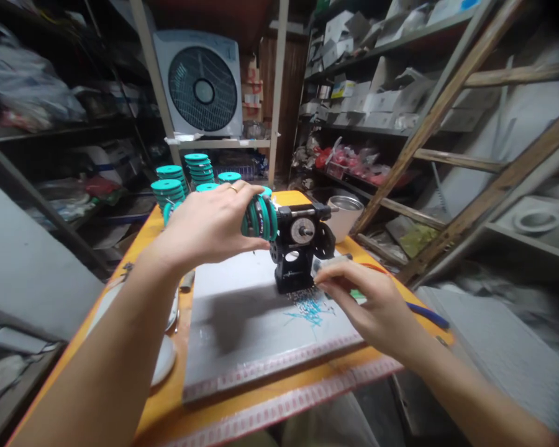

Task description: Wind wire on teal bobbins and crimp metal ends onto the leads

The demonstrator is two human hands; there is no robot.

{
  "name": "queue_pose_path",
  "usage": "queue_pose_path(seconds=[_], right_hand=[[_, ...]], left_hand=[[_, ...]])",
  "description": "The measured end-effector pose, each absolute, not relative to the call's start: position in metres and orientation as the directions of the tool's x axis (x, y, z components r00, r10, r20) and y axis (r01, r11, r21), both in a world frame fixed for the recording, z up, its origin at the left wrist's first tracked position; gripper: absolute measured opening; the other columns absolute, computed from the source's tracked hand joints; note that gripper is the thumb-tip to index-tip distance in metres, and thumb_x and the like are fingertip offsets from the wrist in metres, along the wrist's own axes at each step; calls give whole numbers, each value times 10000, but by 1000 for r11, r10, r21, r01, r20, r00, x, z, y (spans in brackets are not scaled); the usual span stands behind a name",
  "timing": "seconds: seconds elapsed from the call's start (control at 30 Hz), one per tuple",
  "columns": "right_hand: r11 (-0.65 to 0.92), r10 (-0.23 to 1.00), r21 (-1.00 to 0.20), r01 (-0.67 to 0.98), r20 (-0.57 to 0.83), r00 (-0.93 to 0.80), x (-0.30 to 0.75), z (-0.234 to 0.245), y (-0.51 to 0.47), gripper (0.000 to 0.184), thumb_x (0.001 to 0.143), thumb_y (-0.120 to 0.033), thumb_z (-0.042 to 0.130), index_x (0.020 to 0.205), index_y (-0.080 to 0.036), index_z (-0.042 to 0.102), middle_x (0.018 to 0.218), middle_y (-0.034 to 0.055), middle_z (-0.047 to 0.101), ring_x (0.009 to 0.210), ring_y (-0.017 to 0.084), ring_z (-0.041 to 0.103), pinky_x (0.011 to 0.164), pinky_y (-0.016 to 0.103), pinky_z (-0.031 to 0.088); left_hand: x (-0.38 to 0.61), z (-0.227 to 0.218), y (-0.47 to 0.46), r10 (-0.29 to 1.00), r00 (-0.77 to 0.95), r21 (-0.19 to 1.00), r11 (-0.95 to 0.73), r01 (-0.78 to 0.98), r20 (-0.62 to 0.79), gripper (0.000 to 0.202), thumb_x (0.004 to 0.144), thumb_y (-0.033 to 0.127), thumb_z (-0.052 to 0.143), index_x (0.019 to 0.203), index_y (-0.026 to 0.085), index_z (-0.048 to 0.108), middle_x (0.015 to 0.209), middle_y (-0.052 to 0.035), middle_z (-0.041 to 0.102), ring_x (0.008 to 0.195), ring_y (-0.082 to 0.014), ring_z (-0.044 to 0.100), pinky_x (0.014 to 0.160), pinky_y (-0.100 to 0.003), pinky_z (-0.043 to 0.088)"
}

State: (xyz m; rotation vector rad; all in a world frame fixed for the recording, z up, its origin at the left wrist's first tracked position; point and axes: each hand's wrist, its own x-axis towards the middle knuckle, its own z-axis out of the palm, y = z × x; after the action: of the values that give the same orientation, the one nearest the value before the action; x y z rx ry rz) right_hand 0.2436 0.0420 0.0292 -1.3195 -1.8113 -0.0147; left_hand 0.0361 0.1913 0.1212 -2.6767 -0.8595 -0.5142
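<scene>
My left hand [209, 226] is wrapped round a row of teal spools [259, 217] mounted on the left side of a small black winding machine [298, 248] with a round dial. The machine stands on a grey board [242, 323] on the orange table [261, 406]. My right hand [363, 298] is just right of the machine's base, fingers pinched together near its crank wheel [325, 241]; what they hold is too small to name. Thin teal thread scraps [310, 307] lie on the board in front of the machine.
Stacks of teal spools [186, 177] stand at the table's far edge. A metal tin [345, 214] sits behind the machine. A white plate [165, 357] lies at left, a blue-handled tool [428, 313] at right. A box fan [202, 84], shelves and a wooden ladder [451, 161] surround the table.
</scene>
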Motion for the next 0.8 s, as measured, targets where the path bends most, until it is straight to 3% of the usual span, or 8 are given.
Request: queue_pose_path(seconds=[0.23,0.37,0.8], right_hand=[[542,553,-326,774,832,-36,227,75,73,146,884,-113,597,988,-215,609,924,27,664,812,165,651,725,285,564],[563,446,-252,787,895,-32,217,92,95,207,875,-97,591,1041,-217,568,908,12,665,795,154,678,754,274,594],[552,464,-166,817,875,-135,210,91,106,226,869,-65,551,1022,-231,537,906,4,690,742,161,711,711,259,580]], left_hand=[[37,122,191,531,739,-146,-762,630,415,780,763,605,582,1407,239,336,1326,-84,577,1169,-299,569,868,-393,475],[36,123,188,490,759,-171,-781,600,428,627,806,536,559,1349,268,395,1265,-55,611,1130,-290,588,797,-381,491],[36,121,188,461,762,-188,-787,588,455,530,813,512,561,1275,276,449,1191,-43,629,1058,-288,611,715,-365,480]])
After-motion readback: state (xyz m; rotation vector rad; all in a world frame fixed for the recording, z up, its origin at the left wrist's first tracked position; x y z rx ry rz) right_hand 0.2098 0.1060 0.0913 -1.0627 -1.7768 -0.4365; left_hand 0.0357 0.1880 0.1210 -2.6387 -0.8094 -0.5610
